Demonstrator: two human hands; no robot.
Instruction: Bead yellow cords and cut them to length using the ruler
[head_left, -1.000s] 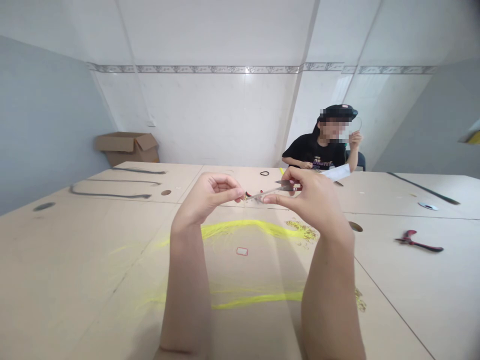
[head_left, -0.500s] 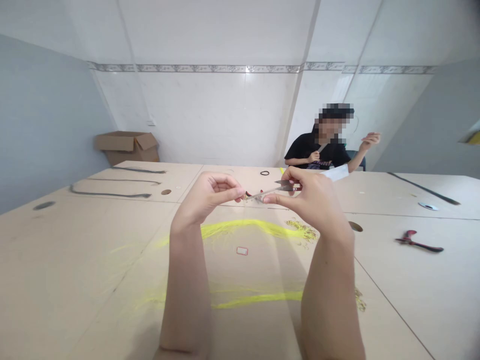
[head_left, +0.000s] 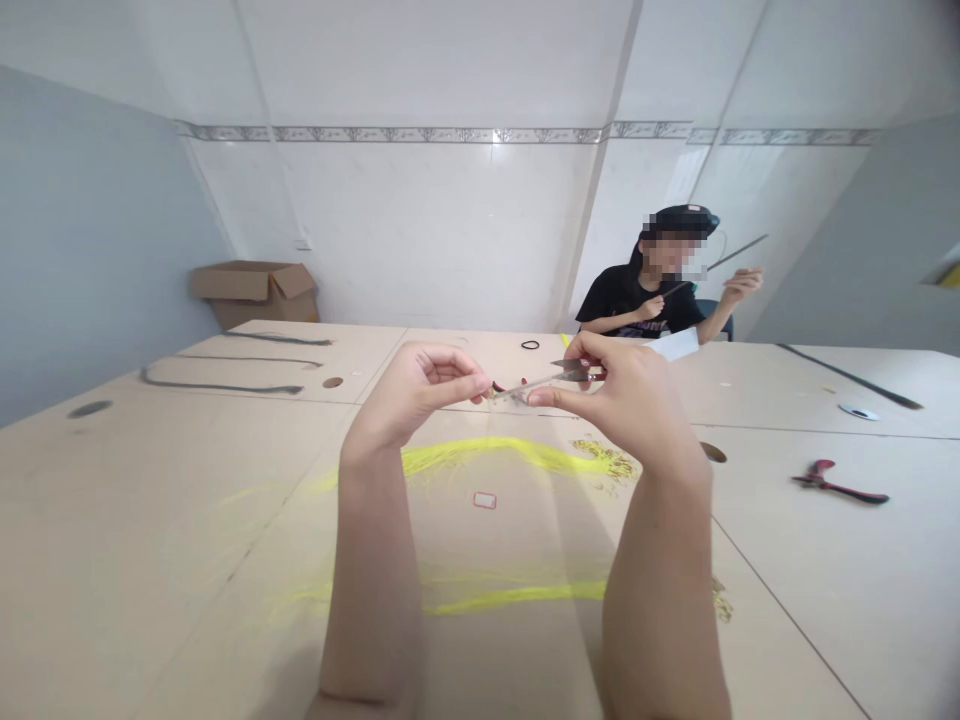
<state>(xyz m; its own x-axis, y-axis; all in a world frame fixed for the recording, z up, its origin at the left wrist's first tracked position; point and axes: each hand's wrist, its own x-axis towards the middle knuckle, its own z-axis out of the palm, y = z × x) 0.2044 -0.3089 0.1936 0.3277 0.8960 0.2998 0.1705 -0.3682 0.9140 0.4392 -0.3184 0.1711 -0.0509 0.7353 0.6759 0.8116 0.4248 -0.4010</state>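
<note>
My left hand [head_left: 429, 388] is closed in a pinch on the near end of a thin greyish strip [head_left: 529, 385] above the table. The strip runs from those fingertips across to my right hand [head_left: 619, 395]. That hand is closed around small dark thread snips [head_left: 571, 370], whose blades point left, beside the strip. Its thumb and a finger are close to the strip, and I cannot tell whether they grip it too. A white flat piece [head_left: 673, 345] shows behind the right hand. Below both hands lies a bundle of yellow strands [head_left: 487, 445] with small curled ends at its right.
A second yellow bundle [head_left: 517, 597] lies nearer me. Red-handled pliers [head_left: 832, 485] are at the right, a small label [head_left: 484, 500] in the middle. Dark cords [head_left: 225, 385] lie at the left. Across the table [head_left: 187, 560] a person [head_left: 637, 290] holds a thin strip. A cardboard box [head_left: 255, 290] stands behind.
My hands have hardly moved. The person across the table has turned their head, and the strip between their hands now shows slanting up to the right.
</note>
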